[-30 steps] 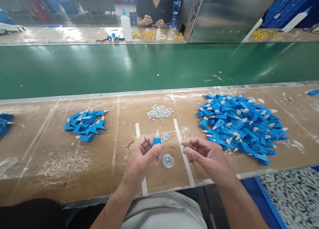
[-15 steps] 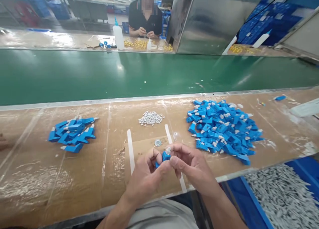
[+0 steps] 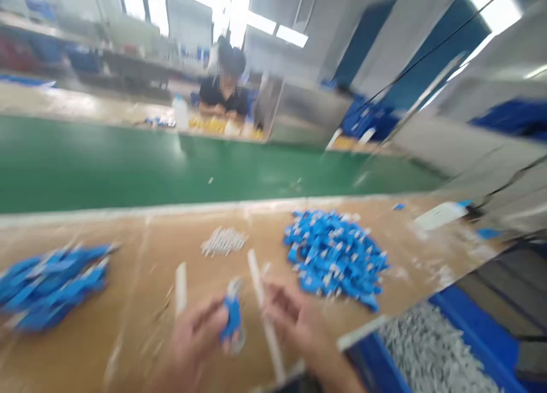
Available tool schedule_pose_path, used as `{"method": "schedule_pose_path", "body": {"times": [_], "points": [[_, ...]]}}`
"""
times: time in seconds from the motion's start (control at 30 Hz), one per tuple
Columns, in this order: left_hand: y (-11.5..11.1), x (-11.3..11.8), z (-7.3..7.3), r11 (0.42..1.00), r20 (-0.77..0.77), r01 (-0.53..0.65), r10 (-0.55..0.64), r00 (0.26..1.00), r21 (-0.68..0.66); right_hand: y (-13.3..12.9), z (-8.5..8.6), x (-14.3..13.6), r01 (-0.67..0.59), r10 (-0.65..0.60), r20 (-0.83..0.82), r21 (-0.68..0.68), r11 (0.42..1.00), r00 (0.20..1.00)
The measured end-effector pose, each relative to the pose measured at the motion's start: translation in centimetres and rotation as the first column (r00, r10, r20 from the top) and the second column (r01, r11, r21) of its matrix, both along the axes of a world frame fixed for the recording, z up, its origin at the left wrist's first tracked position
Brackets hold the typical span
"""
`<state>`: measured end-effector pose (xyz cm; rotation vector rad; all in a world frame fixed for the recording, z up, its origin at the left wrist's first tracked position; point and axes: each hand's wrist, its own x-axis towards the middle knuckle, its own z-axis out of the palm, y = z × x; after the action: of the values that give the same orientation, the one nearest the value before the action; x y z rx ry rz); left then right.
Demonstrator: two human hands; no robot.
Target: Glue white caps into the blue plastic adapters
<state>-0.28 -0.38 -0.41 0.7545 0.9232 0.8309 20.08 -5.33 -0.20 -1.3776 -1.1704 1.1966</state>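
Observation:
A blue piece with a white tip (image 3: 231,313) is held between the thumb and fingers of my left hand (image 3: 199,330), over the brown table at the lower middle. To its right, apart from the piece, is my right hand (image 3: 294,316) with its fingers curled. Blur hides whether anything is between those fingers. Beyond my hands lies a small pile of white bits (image 3: 223,241). A large heap of blue pieces with white tips (image 3: 335,256) sits to the right, and a smaller heap of blue pieces (image 3: 55,285) lies at the left.
A green belt (image 3: 192,171) runs behind the brown table (image 3: 158,239). Across it a person (image 3: 226,94) sits near yellow parts and a white bottle (image 3: 180,113). Another bottle (image 3: 440,215) lies at the right. A blue bin (image 3: 374,359) holds grey-white parts at the lower right.
My hands have come apart; the blue piece stays in my left hand and my right hand is off it. The camera view has tilted up and shifted, and is now blurred.

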Motion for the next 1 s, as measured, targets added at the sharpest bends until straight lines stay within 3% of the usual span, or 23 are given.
{"method": "schedule_pose_path", "body": {"times": [0.03, 0.1, 0.23, 0.4, 0.83, 1.0], "points": [[0.3, -0.2, 1.1, 0.999, 0.068, -0.049, 0.049, 0.996, 0.005, -0.4, 0.4, 0.6, 0.033, -0.033, 0.058, -0.002, 0.999, 0.998], [1.3, -0.7, 1.7, 0.984, 0.157, -0.177, 0.176, 0.972, -0.005, -0.8, -0.2, 1.2, 0.036, -0.038, 0.163, 0.016, 0.999, 0.986], [1.9, -1.6, 0.0, 0.951, 0.161, -0.289, 0.304, 0.939, -0.109, -1.4, -2.5, -0.1, -0.033, 0.040, 0.118, -0.061, 0.998, 0.992], [1.4, -1.2, -1.2, 0.956, 0.168, -0.251, 0.275, 0.947, -0.149, -1.3, -3.1, -1.8, -0.037, 0.040, 0.092, -0.034, 0.999, 0.995], [1.7, -1.3, -1.3, 0.960, 0.154, -0.220, 0.247, 0.957, -0.172, -0.6, -1.2, -2.4, -0.155, 0.103, 0.425, 0.089, 0.984, 0.899], [1.6, -1.3, -1.3, 0.954, 0.182, -0.236, 0.269, 0.946, -0.183, -0.5, -1.2, -2.3, -0.157, 0.127, 0.414, 0.039, 0.987, 0.901]]}}
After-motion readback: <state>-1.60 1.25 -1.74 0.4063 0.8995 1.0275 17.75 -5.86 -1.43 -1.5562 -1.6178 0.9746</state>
